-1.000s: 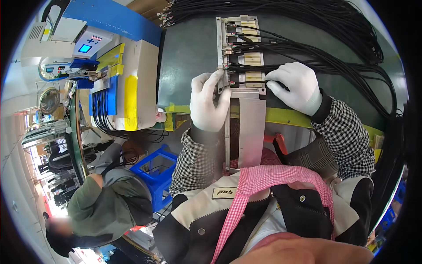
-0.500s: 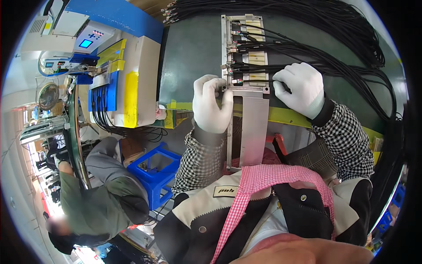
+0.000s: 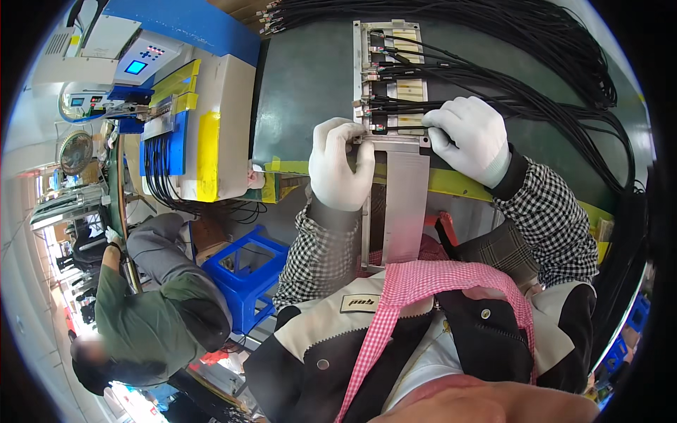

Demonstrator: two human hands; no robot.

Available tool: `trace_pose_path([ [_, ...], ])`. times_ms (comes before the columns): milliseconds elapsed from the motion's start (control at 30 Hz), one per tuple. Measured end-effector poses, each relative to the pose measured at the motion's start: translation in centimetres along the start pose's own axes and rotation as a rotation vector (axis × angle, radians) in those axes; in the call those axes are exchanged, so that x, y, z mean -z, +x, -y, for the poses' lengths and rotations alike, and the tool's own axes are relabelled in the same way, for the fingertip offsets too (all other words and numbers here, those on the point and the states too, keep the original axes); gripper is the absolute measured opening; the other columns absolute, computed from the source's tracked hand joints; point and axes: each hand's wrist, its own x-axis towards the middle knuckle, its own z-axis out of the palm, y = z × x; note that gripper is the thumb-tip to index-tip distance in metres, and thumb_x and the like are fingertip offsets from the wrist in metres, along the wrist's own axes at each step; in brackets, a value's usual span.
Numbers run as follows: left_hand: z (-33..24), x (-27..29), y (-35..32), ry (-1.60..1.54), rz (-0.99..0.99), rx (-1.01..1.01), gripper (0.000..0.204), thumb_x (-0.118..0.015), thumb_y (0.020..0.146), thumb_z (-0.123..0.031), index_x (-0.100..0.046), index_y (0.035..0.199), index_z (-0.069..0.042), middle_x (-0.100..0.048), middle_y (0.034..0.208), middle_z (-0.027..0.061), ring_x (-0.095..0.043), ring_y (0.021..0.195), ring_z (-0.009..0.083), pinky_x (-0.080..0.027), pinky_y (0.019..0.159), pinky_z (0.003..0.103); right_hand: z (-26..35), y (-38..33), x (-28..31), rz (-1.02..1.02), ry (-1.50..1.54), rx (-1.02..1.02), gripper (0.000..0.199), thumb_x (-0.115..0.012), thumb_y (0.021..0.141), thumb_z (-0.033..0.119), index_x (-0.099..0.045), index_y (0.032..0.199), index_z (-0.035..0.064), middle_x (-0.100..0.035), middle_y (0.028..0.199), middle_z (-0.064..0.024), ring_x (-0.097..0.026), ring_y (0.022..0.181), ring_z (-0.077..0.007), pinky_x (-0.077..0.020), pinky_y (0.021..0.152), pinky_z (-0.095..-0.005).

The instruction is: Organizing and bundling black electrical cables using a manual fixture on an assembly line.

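Both my hands wear white gloves. My left hand [image 3: 341, 168] is at the near left corner of a long metal fixture [image 3: 357, 70], its thumb and fingertips curled in against the edge; whatever is between them is too small to make out. My right hand [image 3: 469, 137] has thumb and fingers closed around a black cable [image 3: 409, 127] at the fixture's near right side. Several black cables [image 3: 479, 101] lie across the fixture, their connector ends [image 3: 378, 90] in a row along its left side. A flat metal plate [image 3: 407, 204] extends from the fixture toward me.
A thick bundle of black cables [image 3: 493, 35] lies across the far side of the green table [image 3: 300, 92]. To the left stands a blue and white machine [image 3: 229, 127] with cables hanging from it. Beyond a blue stool [image 3: 243, 271], another person [image 3: 162, 303] sits bent over.
My right hand has shifted slightly left along the cable, closer to the fixture. The left hand stays at the corner. The other person's arm has moved.
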Motion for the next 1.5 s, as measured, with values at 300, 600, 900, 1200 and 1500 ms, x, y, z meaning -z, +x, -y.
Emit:
trace_pose_path([
  [300,-0.4,0.2,0.0,0.078,0.07,-0.065,0.028,-0.068,0.069,-0.007,-0.064,0.096,-0.008,-0.055,0.1,0.0106,-0.055,0.08,0.0229,-0.047,0.067,0.031,-0.3,-0.6,-0.8,0.051,0.101,-0.127,0.018,-0.063,0.066,0.002,-0.062,0.081,0.011,-0.057,0.071,-0.0002,-0.05,0.061,-0.0172,-0.0426,0.062,-0.0282],
  [600,-1.3,-0.1,0.9,0.419,0.158,-0.259,0.033,-0.07,0.071,-0.02,-0.068,0.103,-0.016,-0.053,0.105,0.0089,-0.052,0.087,0.0233,-0.044,0.076,0.033,-0.9,-0.8,0.8,0.22,-0.116,0.038,0.022,-0.064,0.069,0.007,-0.063,0.091,0.0107,-0.057,0.084,-0.0023,-0.052,0.074,-0.0187,-0.0425,0.07,-0.0282],
  [900,-0.1,0.0,2.7,0.103,0.245,-0.007,0.025,-0.067,0.074,-0.021,-0.067,0.098,-0.016,-0.054,0.099,0.0069,-0.053,0.084,0.0229,-0.045,0.072,0.033,-2.0,-0.9,1.8,0.255,0.039,-0.059,0.032,-0.064,0.072,0.011,-0.062,0.104,0.0107,-0.055,0.092,-0.004,-0.052,0.085,-0.0218,-0.0423,0.078,-0.0307],
  [1200,0.2,-1.0,6.4,0.235,0.274,-0.061,0.016,-0.067,0.072,-0.016,-0.066,0.087,-0.013,-0.055,0.093,0.007,-0.056,0.074,0.0257,-0.047,0.066,0.035,-4.5,0.9,1.5,0.132,0.012,-0.039,0.032,-0.064,0.075,0.014,-0.061,0.107,0.0106,-0.056,0.094,-0.0043,-0.052,0.089,-0.023,-0.0414,0.083,-0.0334],
  [1500,-2.0,0.2,6.5,0.165,0.03,-0.189,0.017,-0.066,0.07,-0.015,-0.067,0.087,-0.012,-0.057,0.082,0.0076,-0.055,0.072,0.027,-0.046,0.066,0.037,-1.9,2.2,1.0,0.051,0.039,0.045,0.045,-0.065,0.076,0.019,-0.058,0.119,0.0099,-0.058,0.107,-0.0073,-0.053,0.097,-0.0255,-0.0391,0.091,-0.0347],
])
